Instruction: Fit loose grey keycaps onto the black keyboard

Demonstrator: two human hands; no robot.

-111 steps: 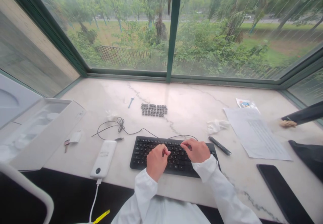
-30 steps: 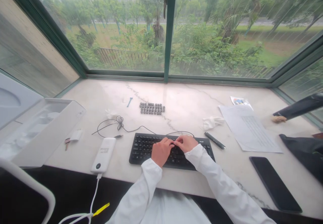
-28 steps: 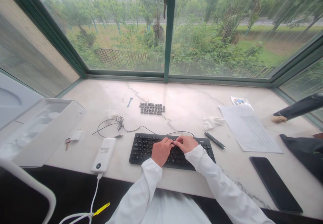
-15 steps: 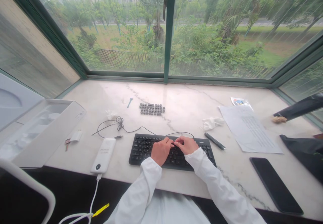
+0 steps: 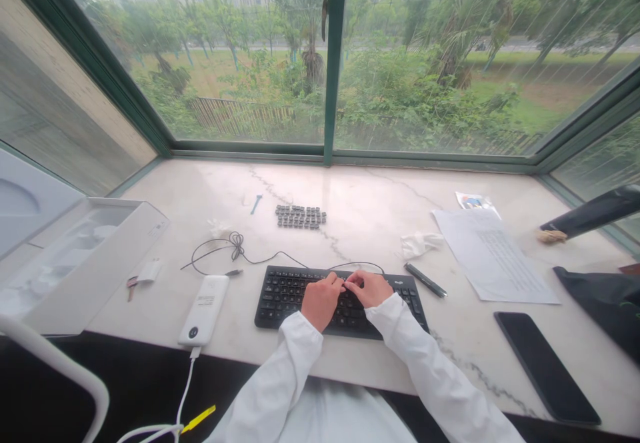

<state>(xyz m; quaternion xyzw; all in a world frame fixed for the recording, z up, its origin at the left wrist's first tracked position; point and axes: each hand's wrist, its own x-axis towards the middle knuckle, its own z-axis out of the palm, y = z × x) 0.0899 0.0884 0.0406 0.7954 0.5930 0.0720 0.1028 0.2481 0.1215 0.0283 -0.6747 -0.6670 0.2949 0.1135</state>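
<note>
A black keyboard lies on the marble sill in front of me. Over its middle, my left hand and my right hand meet at the fingertips. Both hands are closed in a pinch; a tiny dark bit shows between them, too small to name. The keys under my palms are hidden. Beyond the keyboard, several loose dark keycaps stand in rows. A small blue tool lies left of them.
On the left are a white power bank, a coiled black cable, a key and an open white box. To the right lie a black pen, crumpled white plastic, a printed sheet and a black phone.
The hands stay pinched together at the same place over the keyboard. The view has shifted very slightly; nothing else has visibly moved.
</note>
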